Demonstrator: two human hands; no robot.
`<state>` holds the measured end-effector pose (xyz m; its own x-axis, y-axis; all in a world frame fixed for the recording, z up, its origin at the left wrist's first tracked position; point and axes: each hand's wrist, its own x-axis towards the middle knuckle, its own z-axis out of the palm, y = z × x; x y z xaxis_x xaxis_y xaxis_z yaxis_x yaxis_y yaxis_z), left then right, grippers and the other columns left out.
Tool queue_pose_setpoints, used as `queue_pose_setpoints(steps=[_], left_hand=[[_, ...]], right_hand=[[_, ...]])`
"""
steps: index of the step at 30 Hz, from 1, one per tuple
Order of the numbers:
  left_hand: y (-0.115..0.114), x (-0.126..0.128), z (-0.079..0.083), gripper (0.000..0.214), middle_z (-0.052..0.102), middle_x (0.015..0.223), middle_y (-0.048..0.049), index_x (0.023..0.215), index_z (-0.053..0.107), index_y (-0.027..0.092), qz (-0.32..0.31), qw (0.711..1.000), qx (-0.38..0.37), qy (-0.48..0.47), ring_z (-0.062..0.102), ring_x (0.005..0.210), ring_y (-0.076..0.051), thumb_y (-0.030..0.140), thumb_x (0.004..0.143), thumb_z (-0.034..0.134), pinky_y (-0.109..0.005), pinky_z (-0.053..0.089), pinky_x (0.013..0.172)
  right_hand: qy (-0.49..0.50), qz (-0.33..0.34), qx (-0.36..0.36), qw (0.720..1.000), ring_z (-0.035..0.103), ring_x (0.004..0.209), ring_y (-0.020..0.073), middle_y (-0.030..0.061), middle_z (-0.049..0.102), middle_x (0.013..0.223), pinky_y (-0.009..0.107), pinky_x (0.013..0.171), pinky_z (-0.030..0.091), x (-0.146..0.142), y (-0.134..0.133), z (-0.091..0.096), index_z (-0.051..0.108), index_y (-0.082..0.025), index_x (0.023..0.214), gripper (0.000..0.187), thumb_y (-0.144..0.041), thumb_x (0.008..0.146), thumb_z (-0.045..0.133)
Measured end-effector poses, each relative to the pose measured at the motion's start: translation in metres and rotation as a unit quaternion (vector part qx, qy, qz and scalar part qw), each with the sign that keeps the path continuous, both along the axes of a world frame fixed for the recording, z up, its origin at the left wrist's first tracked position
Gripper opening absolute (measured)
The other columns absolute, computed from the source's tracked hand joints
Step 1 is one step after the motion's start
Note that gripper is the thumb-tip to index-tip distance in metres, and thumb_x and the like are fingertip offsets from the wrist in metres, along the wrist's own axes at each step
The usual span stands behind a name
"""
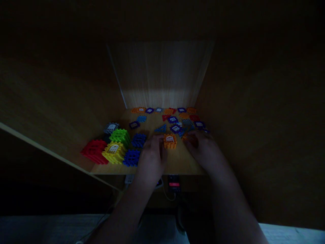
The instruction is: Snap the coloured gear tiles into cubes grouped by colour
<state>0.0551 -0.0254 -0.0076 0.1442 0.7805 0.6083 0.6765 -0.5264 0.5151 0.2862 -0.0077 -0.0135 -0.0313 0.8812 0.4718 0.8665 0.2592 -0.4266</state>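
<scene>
On the wooden shelf, my left hand has its curled fingers at the left side of a small stack of orange interlocking tiles, whose top tile bears a white window. My right hand pinches an orange tile a little to the right, its fingers covering part of it. Left of my left hand are two stacks of blue tiles. Farther left stand taller stacks in yellow, green, red and grey with a white window.
Loose tiles in purple, orange, red and blue lie scattered toward the back panel. A blue triangle piece lies among them. Dark wooden walls close in both sides. Below the shelf edge a lit phone hangs with a cable.
</scene>
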Motion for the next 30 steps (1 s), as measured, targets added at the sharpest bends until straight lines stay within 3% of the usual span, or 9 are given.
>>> queue_pose_setpoints(steps=[7, 13, 17, 20, 23, 27, 30], left_hand=[[-0.001, -0.001, -0.001, 0.032, 0.074, 0.114, -0.0102, 0.122, 0.057, 0.021, 0.002, 1.000, 0.011, 0.006, 0.072, 0.110, -0.029, 0.003, 0.096, 0.060, -0.049, 0.064, 0.098], [-0.002, -0.001, 0.001, 0.031, 0.073, 0.114, -0.0096, 0.121, 0.058, 0.021, -0.006, 1.000, 0.017, -0.006, 0.071, 0.113, -0.028, 0.004, 0.096, 0.061, -0.048, 0.063, 0.100], [-0.004, -0.001, 0.001, 0.020, 0.073, 0.114, -0.0089, 0.120, 0.061, 0.021, -0.020, 0.999, 0.019, -0.024, 0.071, 0.111, -0.026, 0.014, 0.102, 0.064, -0.046, 0.061, 0.101], [-0.007, -0.002, 0.004, 0.020, 0.073, 0.113, -0.0083, 0.120, 0.063, 0.021, -0.041, 0.998, 0.010, -0.037, 0.071, 0.110, -0.026, 0.026, 0.103, 0.070, -0.045, 0.060, 0.100], [-0.009, -0.003, 0.009, 0.026, 0.075, 0.113, -0.0077, 0.123, 0.064, 0.022, -0.070, 0.996, 0.002, -0.049, 0.072, 0.108, -0.025, 0.031, 0.101, 0.074, -0.042, 0.061, 0.097], [-0.011, -0.005, 0.013, 0.015, 0.076, 0.109, -0.0062, 0.117, 0.066, 0.023, -0.084, 0.995, 0.019, -0.050, 0.073, 0.104, -0.023, 0.028, 0.104, 0.070, -0.038, 0.061, 0.092], [-0.011, -0.006, 0.011, 0.006, 0.075, 0.103, -0.0046, 0.111, 0.067, 0.023, -0.064, 0.996, 0.035, -0.051, 0.072, 0.100, -0.022, 0.021, 0.106, 0.065, -0.036, 0.060, 0.091]], right_hand=[[0.022, -0.021, 0.011, 0.999, 0.075, 0.089, 0.0298, 0.0109, 0.082, 0.103, 0.043, 0.081, 0.056, -0.001, -0.001, 0.004, 0.077, -0.023, 0.103, 0.018, -0.036, 0.104, 0.064], [0.007, -0.056, 0.083, 0.995, 0.072, 0.096, 0.0357, 0.0149, 0.081, 0.103, 0.050, 0.086, 0.056, 0.000, -0.003, 0.009, 0.079, -0.022, 0.102, 0.025, -0.039, 0.106, 0.061], [0.124, -0.060, 0.125, 0.983, 0.075, 0.089, 0.0303, 0.0110, 0.082, 0.105, 0.045, 0.080, 0.059, -0.007, -0.014, 0.020, 0.078, -0.025, 0.106, 0.027, -0.048, 0.106, 0.064], [0.276, -0.005, 0.086, 0.957, 0.077, 0.084, 0.0253, 0.0062, 0.082, 0.105, 0.039, 0.074, 0.062, -0.018, -0.023, 0.030, 0.077, -0.029, 0.111, 0.025, -0.051, 0.102, 0.070], [0.386, 0.102, 0.012, 0.917, 0.076, 0.076, 0.0213, 0.0034, 0.081, 0.098, 0.036, 0.070, 0.065, -0.033, -0.029, 0.036, 0.075, -0.028, 0.110, 0.027, -0.052, 0.099, 0.075], [0.421, 0.212, -0.053, 0.880, 0.076, 0.082, 0.0203, 0.0028, 0.079, 0.096, 0.036, 0.077, 0.066, -0.049, -0.033, 0.037, 0.074, -0.028, 0.106, 0.026, -0.052, 0.098, 0.075], [0.398, 0.245, -0.048, 0.883, 0.076, 0.101, 0.0226, 0.0038, 0.079, 0.107, 0.037, 0.089, 0.065, -0.052, -0.031, 0.035, 0.074, -0.029, 0.107, 0.018, -0.046, 0.100, 0.074]])
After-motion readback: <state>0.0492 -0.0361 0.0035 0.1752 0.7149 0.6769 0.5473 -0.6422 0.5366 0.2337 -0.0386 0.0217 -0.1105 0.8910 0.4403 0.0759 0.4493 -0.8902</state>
